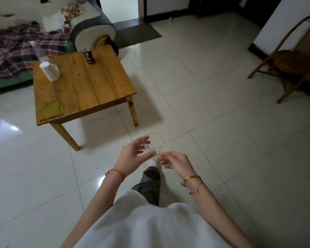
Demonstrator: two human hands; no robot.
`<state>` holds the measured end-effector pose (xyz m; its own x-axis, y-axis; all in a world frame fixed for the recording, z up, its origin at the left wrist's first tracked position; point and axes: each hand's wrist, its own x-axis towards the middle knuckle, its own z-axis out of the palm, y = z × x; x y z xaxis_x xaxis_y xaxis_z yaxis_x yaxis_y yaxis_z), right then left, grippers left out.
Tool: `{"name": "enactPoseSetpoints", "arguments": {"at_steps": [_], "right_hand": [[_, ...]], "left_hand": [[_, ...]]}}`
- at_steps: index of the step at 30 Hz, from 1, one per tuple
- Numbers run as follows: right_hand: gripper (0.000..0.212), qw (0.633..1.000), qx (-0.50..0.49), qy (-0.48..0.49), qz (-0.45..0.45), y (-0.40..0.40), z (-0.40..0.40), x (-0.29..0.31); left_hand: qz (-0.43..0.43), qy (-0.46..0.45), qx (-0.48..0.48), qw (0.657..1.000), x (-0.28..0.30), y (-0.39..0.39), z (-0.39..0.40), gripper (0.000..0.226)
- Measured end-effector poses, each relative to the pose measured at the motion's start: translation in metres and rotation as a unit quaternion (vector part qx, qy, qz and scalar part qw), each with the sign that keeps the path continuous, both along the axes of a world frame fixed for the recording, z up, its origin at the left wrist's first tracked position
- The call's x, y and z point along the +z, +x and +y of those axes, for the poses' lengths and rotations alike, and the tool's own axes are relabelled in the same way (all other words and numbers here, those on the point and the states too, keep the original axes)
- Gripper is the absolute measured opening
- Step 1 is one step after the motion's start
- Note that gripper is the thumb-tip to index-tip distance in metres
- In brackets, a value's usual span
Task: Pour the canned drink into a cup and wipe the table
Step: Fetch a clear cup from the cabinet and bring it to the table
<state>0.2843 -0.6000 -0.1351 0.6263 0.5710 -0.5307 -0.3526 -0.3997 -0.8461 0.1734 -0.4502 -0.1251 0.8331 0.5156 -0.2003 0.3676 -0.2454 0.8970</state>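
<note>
1. A clear cup (155, 142) is held in the air above the tiled floor (213, 122), in front of the person's body, well apart from the counter (89, 83).
2. The cup is touched by the left hand (132, 154), whose fingers (143, 141) are spread loosely, with the thumb reaching toward the cup's lower edge.
3. The same lower edge is pinched by the right hand (177, 162); its fingers (164, 155) are pressed together at the tips.
4. Whether the left fingers actually grip the cup cannot be told, as the plastic is transparent and blurred.
5. Far beyond the fingertips, a dark can (89, 56) is seen upright near the counter's far edge.
6. To the left of the can, a roll of paper (49, 71) is seen standing on the counter, with a clear bottle (38, 51) just behind it.
7. A yellow-green cloth (51, 110) is laid flat on the counter's near left corner.
8. A wooden chair (292, 61) is seen far off to the right of the right fingers.
</note>
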Motion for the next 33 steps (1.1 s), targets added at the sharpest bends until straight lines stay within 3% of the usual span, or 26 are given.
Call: {"name": "enactPoseSetpoints", "arguments": {"at_steps": [13, 23, 33], "right_hand": [[0.025, 0.999, -0.02, 0.005, -0.04, 0.238, 0.117, 0.024], [0.026, 0.999, -0.009, 0.021, -0.024, 0.379, 0.192, 0.022], [0.027, 0.994, 0.104, 0.014, -0.03, 0.562, 0.292, 0.015]], "left_hand": [[-0.038, 0.034, -0.037, 0.998, 0.022, 0.25, 0.124, 0.064], [-0.027, 0.054, -0.043, 0.997, 0.025, 0.387, 0.2, 0.065], [-0.036, 0.05, 0.08, 0.995, 0.02, 0.536, 0.27, 0.069]]}}
